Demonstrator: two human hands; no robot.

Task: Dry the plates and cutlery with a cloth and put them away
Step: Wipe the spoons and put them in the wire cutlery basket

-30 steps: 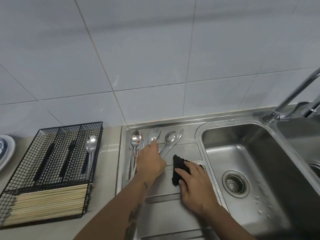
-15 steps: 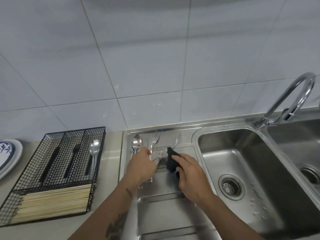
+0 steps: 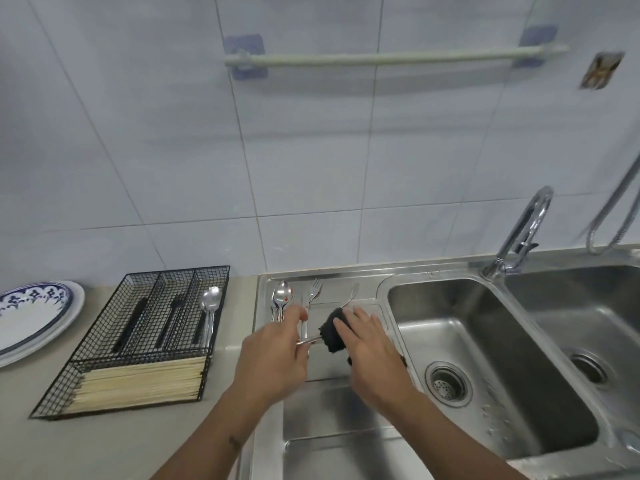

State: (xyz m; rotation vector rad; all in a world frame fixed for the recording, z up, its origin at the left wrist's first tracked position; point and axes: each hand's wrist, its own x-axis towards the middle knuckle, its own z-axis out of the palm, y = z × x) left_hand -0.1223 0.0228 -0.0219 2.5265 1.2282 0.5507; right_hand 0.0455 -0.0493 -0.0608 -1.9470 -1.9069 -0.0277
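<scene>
My left hand (image 3: 273, 355) grips the handle of a steel utensil (image 3: 309, 340) above the drainboard (image 3: 332, 410). Its far end is wrapped in a black cloth (image 3: 331, 332) held by my right hand (image 3: 372, 351), so I cannot tell which kind of utensil it is. On the drainboard behind my hands lie spoons (image 3: 281, 296), a fork (image 3: 313, 289) and one more utensil (image 3: 353, 292). A black wire cutlery tray (image 3: 138, 341) on the counter to the left holds a spoon (image 3: 210, 304) and dark-handled pieces. Stacked plates (image 3: 31, 317) with a blue pattern sit at the far left.
Pale chopsticks (image 3: 142, 381) fill the front compartment of the wire tray. Right of the drainboard are two sink basins (image 3: 485, 341) with a curved tap (image 3: 519, 233) between them. A towel rail (image 3: 391, 58) hangs on the tiled wall above.
My left hand picked one utensil off the drainboard and lifted it toward me. My right hand brought the black cloth up and closed it round the utensil's end. The view tilted upward.
</scene>
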